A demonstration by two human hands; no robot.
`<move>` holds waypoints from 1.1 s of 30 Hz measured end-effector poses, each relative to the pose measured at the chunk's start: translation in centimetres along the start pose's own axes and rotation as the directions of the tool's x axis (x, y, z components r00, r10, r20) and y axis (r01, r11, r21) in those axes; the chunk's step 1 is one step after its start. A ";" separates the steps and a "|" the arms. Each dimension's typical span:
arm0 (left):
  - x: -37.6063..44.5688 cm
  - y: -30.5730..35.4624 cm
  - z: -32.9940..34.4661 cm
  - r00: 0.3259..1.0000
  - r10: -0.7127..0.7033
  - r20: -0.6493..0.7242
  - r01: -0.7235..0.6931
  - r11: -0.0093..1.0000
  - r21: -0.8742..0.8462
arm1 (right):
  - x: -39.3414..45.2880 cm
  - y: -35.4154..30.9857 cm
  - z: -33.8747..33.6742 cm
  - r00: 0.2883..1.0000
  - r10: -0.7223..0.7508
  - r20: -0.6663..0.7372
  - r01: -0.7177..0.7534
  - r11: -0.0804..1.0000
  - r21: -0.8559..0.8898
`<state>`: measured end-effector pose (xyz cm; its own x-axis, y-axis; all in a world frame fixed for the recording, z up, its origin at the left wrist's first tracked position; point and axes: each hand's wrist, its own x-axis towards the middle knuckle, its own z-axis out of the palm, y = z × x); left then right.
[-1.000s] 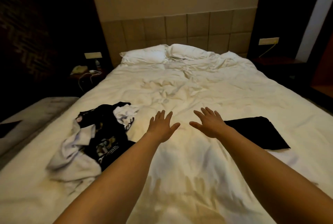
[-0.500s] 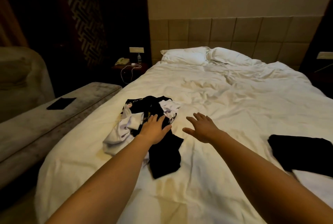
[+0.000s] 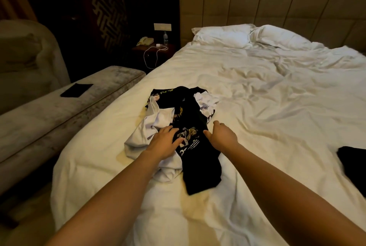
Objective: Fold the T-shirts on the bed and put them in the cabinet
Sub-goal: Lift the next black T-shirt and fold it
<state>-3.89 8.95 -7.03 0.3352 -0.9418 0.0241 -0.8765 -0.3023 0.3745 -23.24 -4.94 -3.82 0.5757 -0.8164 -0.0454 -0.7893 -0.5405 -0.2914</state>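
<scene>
Where the crumpled black printed cotton T-shirt (image 3: 200, 158) runs lengthwise toward the person atop the heap on the white-sheeted bed (image 3: 277, 107), the left hand (image 3: 165, 142) lies open-fingered on its left edge, the right hand (image 3: 222, 135), open too, reaches its right edge

Room dimly lit, warm light. Beige padded headboard (image 3: 277, 6) set against the wall. Dark patterned panel (image 3: 105, 2) seen at left. Nightstand (image 3: 152, 49) flanked by a pale upholstered bench (image 3: 59, 111) and armchair (image 3: 25, 53).
</scene>
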 end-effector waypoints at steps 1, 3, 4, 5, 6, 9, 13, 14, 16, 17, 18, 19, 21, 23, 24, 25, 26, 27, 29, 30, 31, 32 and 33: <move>0.6 -0.3 0.1 1.000 0.012 -0.011 -0.012 1.000 -0.003 | 0.7 -0.2 0.8 0.999 0.034 0.018 -0.034 0.999 0.039; 1.6 -0.5 0.0 0.999 0.023 -0.030 -0.023 1.000 -0.011 | 1.7 -0.4 2.0 0.996 0.066 0.059 -0.071 0.994 0.085; 2.3 -0.5 -0.1 0.999 0.018 -0.031 -0.018 1.000 -0.015 | 2.2 -0.4 2.5 0.994 0.076 0.076 -0.084 0.990 0.111; 2.8 -0.4 -0.1 1.000 0.003 -0.029 -0.004 1.000 -0.010 | 2.8 -0.4 3.0 0.992 0.087 0.089 -0.099 0.984 0.149; 3.4 -0.4 0.1 0.999 -0.023 -0.031 0.023 1.000 0.009 | 3.4 -0.4 3.5 0.989 0.101 0.105 -0.120 0.973 0.195; 4.8 -0.6 0.7 0.984 -0.156 -0.081 0.164 0.980 0.110 | 5.1 0.0 4.8 0.975 0.142 0.174 -0.194 0.923 0.332; 5.6 -1.1 1.7 0.981 -0.179 -0.077 0.184 0.981 0.059 | 6.5 0.5 6.0 0.960 0.155 0.233 -0.245 0.868 0.432; 5.5 -1.1 1.8 0.981 -0.169 -0.090 0.171 0.985 0.006 | 6.6 0.5 6.0 0.962 0.154 0.226 -0.245 0.853 0.461; 5.5 -1.2 1.9 0.977 -0.174 -0.126 0.160 0.981 -0.114 | 6.6 0.4 6.0 0.975 0.159 0.155 -0.218 0.819 0.531; 5.4 -1.2 1.9 0.973 -0.183 -0.139 0.159 0.973 -0.165 | 6.5 0.3 5.8 0.981 0.167 0.101 -0.195 0.798 0.570; 5.4 -1.1 1.9 0.971 -0.188 -0.150 0.155 0.965 -0.212 | 6.3 0.1 5.6 0.983 0.177 0.045 -0.167 0.772 0.613; 5.3 -0.9 1.8 0.969 -0.190 -0.156 0.145 0.955 -0.258 | 6.1 0.1 5.2 0.982 0.190 -0.003 -0.141 0.741 0.656; 5.1 0.0 1.3 0.969 -0.180 -0.167 0.115 0.934 -0.337 | 5.7 0.3 4.0 0.976 0.207 -0.072 -0.089 0.676 0.731; 5.0 1.4 0.4 0.967 -0.174 -0.186 0.093 0.922 -0.377 | 5.3 0.5 2.3 0.968 0.223 -0.118 -0.046 0.618 0.785; 4.9 2.4 -0.2 0.965 -0.169 -0.202 0.079 0.917 -0.392 | 5.0 0.8 1.3 0.961 0.235 -0.143 -0.022 0.586 0.810; 4.8 3.3 -0.7 0.962 -0.162 -0.218 0.060 0.909 -0.412 | 4.6 1.0 0.3 0.954 0.249 -0.167 0.000 0.558 0.830; 4.7 4.3 -1.2 0.960 -0.154 -0.232 0.038 0.898 -0.438 | 4.2 1.2 -0.8 0.945 0.264 -0.193 0.024 0.534 0.845; 4.6 5.2 -1.7 0.960 -0.148 -0.237 0.022 0.885 -0.464 | 3.7 1.4 -1.9 0.935 0.280 -0.218 0.044 0.518 0.854; 4.5 7.0 -2.6 0.963 -0.135 -0.234 0.001 0.869 -0.495 | 2.7 2.0 -3.9 0.911 0.311 -0.271 0.089 0.492 0.866; 4.3 7.9 -3.0 0.963 -0.132 -0.235 -0.005 0.862 -0.506 | 2.0 2.4 -4.9 0.899 0.328 -0.292 0.106 0.484 0.869; 4.0 9.1 -3.5 0.962 -0.129 -0.241 -0.016 0.853 -0.521 | 1.1 2.9 -6.1 0.886 0.344 -0.311 0.120 0.477 0.871; 3.7 10.2 -3.9 0.959 -0.129 -0.250 -0.027 0.842 -0.539 | 0.2 3.4 -7.1 0.875 0.355 -0.328 0.134 0.474 0.870; 3.5 11.3 -4.2 0.957 -0.126 -0.259 -0.039 0.833 -0.551 | -0.5 4.0 -8.0 0.865 0.364 -0.345 0.146 0.476 0.867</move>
<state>-11.22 2.87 1.21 0.5214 -0.8255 0.2163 -0.5534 -0.1341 0.8221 -28.37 -8.35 2.63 0.1366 -0.9733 0.1846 -0.1072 -0.1998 -0.9740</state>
